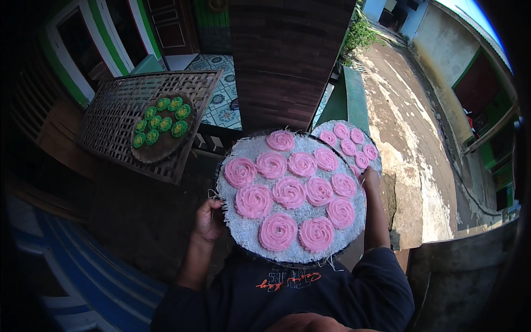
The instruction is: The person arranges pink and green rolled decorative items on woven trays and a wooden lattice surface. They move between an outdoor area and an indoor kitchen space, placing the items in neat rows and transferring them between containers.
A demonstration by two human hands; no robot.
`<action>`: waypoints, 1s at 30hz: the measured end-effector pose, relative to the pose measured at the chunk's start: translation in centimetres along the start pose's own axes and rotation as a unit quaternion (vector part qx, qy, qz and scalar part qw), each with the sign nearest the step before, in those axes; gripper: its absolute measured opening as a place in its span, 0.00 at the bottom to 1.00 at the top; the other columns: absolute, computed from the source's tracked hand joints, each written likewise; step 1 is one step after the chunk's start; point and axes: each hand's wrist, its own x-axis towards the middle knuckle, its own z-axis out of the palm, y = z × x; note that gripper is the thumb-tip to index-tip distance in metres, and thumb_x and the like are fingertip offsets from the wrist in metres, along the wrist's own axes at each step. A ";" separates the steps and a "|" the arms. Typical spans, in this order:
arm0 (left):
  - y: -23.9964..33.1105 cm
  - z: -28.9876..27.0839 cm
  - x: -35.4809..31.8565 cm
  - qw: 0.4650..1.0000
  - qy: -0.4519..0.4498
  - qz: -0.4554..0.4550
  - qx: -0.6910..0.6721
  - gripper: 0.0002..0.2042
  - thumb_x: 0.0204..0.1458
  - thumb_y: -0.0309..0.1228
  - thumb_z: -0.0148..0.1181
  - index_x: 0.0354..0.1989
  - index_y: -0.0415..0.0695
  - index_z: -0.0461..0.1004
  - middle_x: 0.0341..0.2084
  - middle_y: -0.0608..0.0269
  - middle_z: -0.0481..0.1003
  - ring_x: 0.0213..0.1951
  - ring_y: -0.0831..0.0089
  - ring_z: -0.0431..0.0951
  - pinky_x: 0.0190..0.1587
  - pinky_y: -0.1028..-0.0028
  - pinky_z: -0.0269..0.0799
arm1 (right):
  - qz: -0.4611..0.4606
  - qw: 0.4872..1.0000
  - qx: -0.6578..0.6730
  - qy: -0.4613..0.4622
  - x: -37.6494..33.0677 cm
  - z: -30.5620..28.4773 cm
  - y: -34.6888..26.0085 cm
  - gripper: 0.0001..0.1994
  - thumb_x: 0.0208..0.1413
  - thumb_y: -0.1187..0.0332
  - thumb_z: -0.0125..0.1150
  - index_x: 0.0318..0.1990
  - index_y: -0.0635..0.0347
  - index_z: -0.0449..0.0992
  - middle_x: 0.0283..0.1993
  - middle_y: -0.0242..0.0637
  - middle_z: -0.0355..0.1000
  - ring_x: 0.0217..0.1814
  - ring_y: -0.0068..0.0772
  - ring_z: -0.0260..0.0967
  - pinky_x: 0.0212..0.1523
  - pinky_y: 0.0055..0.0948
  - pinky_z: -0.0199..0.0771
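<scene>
Across the tray (249,147): a dozen pink swirls (289,192), spread in one layer.

Left hand (208,220) is closed on the tray's left rim; right hand (371,178) holds its right rim, fingers mostly hidden. Behind the tray's upper right sits a smaller disc (376,164), also bearing pink swirls. Left of the tray, beyond it, stands a woven bench (121,99) bearing a brown disc (171,146) with ten green swirls (165,123). Directly beyond the tray rises a dark pillar (287,55). Below the tray is a dark shirt (232,299).
</scene>
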 end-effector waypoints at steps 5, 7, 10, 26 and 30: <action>4.8 -3.2 -5.8 0.985 0.071 0.155 -0.003 0.18 0.43 0.30 0.52 0.45 0.40 0.75 0.41 0.59 0.78 0.45 0.63 0.76 0.54 0.62 0.67 | 0.069 0.996 0.052 -0.028 0.3 -3.6 2.7 0.09 0.36 0.70 0.63 0.29 0.61 0.75 0.29 0.45 0.76 0.34 0.47 0.76 0.36 0.40 0.74; 7.8 -4.5 -8.4 0.966 0.092 0.243 0.005 0.19 0.43 0.30 0.53 0.46 0.40 0.74 0.43 0.59 0.77 0.47 0.62 0.75 0.56 0.61 0.66 | 0.087 0.970 0.226 -0.005 0.2 -3.5 3.6 0.08 0.37 0.71 0.64 0.25 0.63 0.70 0.20 0.40 0.71 0.20 0.33 0.70 0.24 0.34 0.71; 12.2 -7.1 -9.2 0.926 0.103 0.362 -0.032 0.18 0.47 0.26 0.52 0.49 0.39 0.72 0.44 0.57 0.76 0.47 0.62 0.76 0.54 0.63 0.71 | 0.149 0.893 0.425 -0.009 -1.3 -5.3 2.0 0.10 0.45 0.71 0.66 0.31 0.62 0.71 0.20 0.32 0.67 0.13 0.23 0.60 0.12 0.24 0.61; 36.9 -19.4 12.6 0.777 0.096 0.606 -0.139 0.11 0.51 0.25 0.54 0.43 0.38 0.70 0.42 0.55 0.75 0.44 0.62 0.76 0.50 0.60 0.73 | 0.285 0.715 0.634 0.082 -11.2 -16.5 16.8 0.15 0.54 0.60 0.62 0.47 0.47 0.70 0.40 0.29 0.75 0.17 0.13 0.55 0.12 0.11 0.51; 39.6 -17.0 16.6 0.769 0.124 0.610 -0.148 0.12 0.53 0.27 0.54 0.45 0.38 0.68 0.44 0.56 0.73 0.47 0.63 0.74 0.53 0.59 0.69 | 0.369 0.642 0.671 0.019 -17.2 -19.0 20.6 0.12 0.54 0.56 0.64 0.42 0.47 0.77 0.30 0.23 0.65 0.19 0.16 0.57 0.16 0.16 0.53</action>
